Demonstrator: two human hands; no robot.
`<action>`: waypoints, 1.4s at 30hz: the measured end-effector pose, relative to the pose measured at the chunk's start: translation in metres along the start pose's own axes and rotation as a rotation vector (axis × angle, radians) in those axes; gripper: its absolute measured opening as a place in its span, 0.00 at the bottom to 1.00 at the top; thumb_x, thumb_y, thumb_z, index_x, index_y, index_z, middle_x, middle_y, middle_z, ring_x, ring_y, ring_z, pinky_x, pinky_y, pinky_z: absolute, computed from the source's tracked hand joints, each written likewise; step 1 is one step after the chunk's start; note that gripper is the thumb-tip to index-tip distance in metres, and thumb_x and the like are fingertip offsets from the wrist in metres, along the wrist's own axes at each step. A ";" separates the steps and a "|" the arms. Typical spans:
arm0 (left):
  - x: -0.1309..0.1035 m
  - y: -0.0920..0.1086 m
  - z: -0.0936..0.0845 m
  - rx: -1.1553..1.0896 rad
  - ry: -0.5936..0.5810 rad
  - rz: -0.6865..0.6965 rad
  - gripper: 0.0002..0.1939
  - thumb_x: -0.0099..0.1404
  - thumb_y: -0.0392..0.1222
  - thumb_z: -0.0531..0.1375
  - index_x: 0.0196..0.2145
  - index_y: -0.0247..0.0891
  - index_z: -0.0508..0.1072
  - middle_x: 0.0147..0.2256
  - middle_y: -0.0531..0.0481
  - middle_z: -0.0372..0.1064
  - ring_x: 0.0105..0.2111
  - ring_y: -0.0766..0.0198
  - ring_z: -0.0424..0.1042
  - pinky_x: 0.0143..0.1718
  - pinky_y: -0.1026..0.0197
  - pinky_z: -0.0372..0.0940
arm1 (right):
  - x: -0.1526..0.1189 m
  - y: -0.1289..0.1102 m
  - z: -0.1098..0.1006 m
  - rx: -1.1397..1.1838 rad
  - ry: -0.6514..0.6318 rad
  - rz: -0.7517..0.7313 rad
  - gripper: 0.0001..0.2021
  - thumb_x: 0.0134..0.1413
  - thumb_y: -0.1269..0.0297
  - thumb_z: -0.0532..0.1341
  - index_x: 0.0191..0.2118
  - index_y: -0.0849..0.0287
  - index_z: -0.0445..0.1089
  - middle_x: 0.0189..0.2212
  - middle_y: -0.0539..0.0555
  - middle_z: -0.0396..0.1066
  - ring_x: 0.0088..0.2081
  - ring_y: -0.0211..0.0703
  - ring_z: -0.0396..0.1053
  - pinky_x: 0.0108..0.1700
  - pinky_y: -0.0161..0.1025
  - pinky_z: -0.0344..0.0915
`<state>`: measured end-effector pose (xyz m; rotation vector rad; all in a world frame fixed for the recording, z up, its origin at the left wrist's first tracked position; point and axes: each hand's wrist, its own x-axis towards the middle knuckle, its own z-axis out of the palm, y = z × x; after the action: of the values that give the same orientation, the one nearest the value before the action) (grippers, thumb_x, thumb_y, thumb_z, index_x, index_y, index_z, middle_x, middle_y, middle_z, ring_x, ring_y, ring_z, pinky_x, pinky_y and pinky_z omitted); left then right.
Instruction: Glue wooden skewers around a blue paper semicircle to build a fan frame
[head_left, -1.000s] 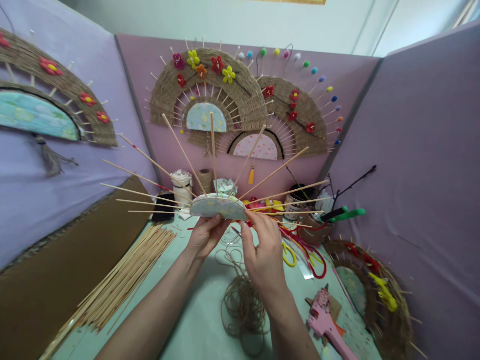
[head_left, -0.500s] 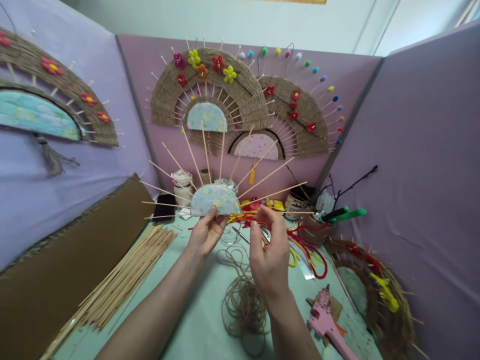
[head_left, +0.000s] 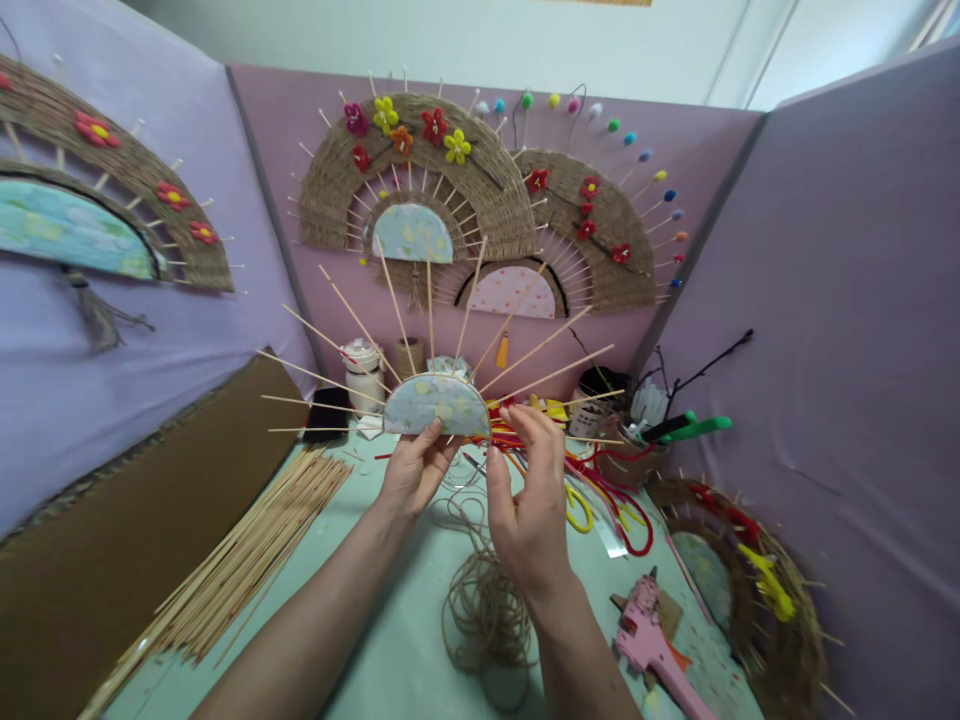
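Observation:
My left hand (head_left: 421, 468) grips the lower edge of a half-round piece (head_left: 439, 403) covered in pale blue, yellow-flowered fabric, its thumb on the front. Thin wooden sticks fan out from the curved edge of this piece. Just right of its lower corner, my right hand (head_left: 529, 490) is raised with thumb and fingers apart, holding nothing that shows. Below the hands, a loose tangle of brown twine (head_left: 487, 610) lies on the pale green table (head_left: 397, 620).
Many wooden sticks (head_left: 255, 550) lie at left beside a brown cardboard panel (head_left: 150, 490). A pink glue gun (head_left: 649, 640) and a decorated woven fan (head_left: 750, 570) are at right. Behind stand a white jar (head_left: 364, 375) and a pot of tools (head_left: 634, 455). Woven fans hang on the walls.
The fabric piece and its sticks have turned slightly and shifted a little down and right. My right hand has moved slightly left, closer to the piece.

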<state>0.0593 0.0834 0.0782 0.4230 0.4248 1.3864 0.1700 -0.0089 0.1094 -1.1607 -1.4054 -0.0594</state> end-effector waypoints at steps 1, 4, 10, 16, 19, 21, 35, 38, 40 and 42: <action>0.000 -0.001 -0.001 0.021 -0.019 0.009 0.18 0.57 0.25 0.64 0.44 0.39 0.73 0.37 0.51 0.78 0.39 0.64 0.77 0.46 0.58 0.72 | 0.000 0.000 -0.001 -0.010 -0.006 -0.018 0.20 0.62 0.69 0.54 0.59 0.58 0.58 0.56 0.62 0.61 0.60 0.50 0.58 0.60 0.56 0.59; 0.000 -0.004 -0.005 0.076 -0.063 0.041 0.19 0.51 0.28 0.69 0.41 0.40 0.74 0.38 0.52 0.78 0.39 0.65 0.76 0.48 0.57 0.70 | 0.000 -0.001 -0.003 -0.058 -0.052 -0.073 0.23 0.62 0.70 0.54 0.62 0.57 0.53 0.58 0.61 0.63 0.61 0.49 0.59 0.60 0.55 0.56; -0.002 -0.008 -0.006 0.170 -0.126 0.100 0.21 0.47 0.31 0.72 0.40 0.39 0.76 0.39 0.51 0.78 0.41 0.63 0.75 0.48 0.57 0.70 | -0.001 -0.003 -0.002 -0.146 -0.133 -0.133 0.26 0.63 0.70 0.53 0.65 0.58 0.49 0.61 0.61 0.62 0.62 0.47 0.58 0.61 0.52 0.51; -0.005 -0.009 -0.005 0.228 -0.129 0.139 0.19 0.44 0.32 0.73 0.36 0.38 0.78 0.36 0.51 0.78 0.39 0.64 0.75 0.46 0.61 0.69 | -0.001 -0.004 -0.001 -0.172 -0.142 -0.165 0.26 0.62 0.71 0.53 0.64 0.58 0.49 0.61 0.60 0.63 0.63 0.47 0.58 0.61 0.50 0.49; -0.005 -0.010 -0.004 0.257 -0.134 0.159 0.19 0.43 0.33 0.74 0.36 0.38 0.79 0.36 0.51 0.79 0.37 0.64 0.75 0.45 0.61 0.68 | 0.000 -0.005 -0.002 -0.178 -0.137 -0.170 0.26 0.63 0.71 0.53 0.64 0.57 0.49 0.60 0.60 0.64 0.62 0.47 0.59 0.60 0.50 0.50; -0.005 -0.011 -0.004 0.268 -0.138 0.163 0.19 0.43 0.33 0.74 0.36 0.38 0.79 0.36 0.50 0.79 0.38 0.64 0.75 0.46 0.60 0.68 | 0.000 -0.005 -0.003 -0.182 -0.134 -0.161 0.26 0.63 0.71 0.53 0.64 0.57 0.49 0.59 0.60 0.65 0.61 0.47 0.61 0.59 0.49 0.50; -0.004 -0.013 -0.006 0.297 -0.147 0.184 0.19 0.45 0.34 0.73 0.37 0.38 0.79 0.36 0.50 0.79 0.38 0.62 0.75 0.47 0.58 0.67 | 0.001 -0.008 -0.005 -0.160 -0.098 -0.185 0.25 0.62 0.71 0.54 0.63 0.58 0.52 0.59 0.61 0.65 0.59 0.47 0.62 0.58 0.48 0.52; -0.005 -0.013 -0.006 0.323 -0.161 0.188 0.18 0.46 0.34 0.73 0.37 0.38 0.79 0.37 0.49 0.79 0.39 0.61 0.75 0.47 0.57 0.67 | 0.001 -0.007 -0.005 -0.150 -0.119 -0.195 0.25 0.61 0.71 0.54 0.63 0.56 0.52 0.57 0.59 0.67 0.59 0.47 0.63 0.58 0.49 0.52; -0.006 -0.014 -0.006 0.341 -0.158 0.188 0.17 0.45 0.34 0.73 0.36 0.37 0.79 0.37 0.48 0.79 0.38 0.60 0.76 0.47 0.57 0.67 | 0.001 -0.007 -0.004 -0.152 -0.120 -0.192 0.25 0.61 0.71 0.54 0.62 0.56 0.52 0.57 0.59 0.67 0.59 0.48 0.63 0.58 0.49 0.52; -0.006 -0.014 -0.005 0.346 -0.150 0.187 0.17 0.45 0.34 0.73 0.36 0.37 0.80 0.36 0.48 0.79 0.38 0.59 0.76 0.46 0.57 0.68 | 0.001 -0.006 -0.004 -0.149 -0.106 -0.191 0.24 0.61 0.71 0.55 0.62 0.56 0.53 0.56 0.59 0.67 0.58 0.48 0.64 0.57 0.49 0.53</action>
<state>0.0673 0.0759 0.0670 0.8628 0.5137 1.4519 0.1691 -0.0146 0.1148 -1.1616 -1.6254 -0.2436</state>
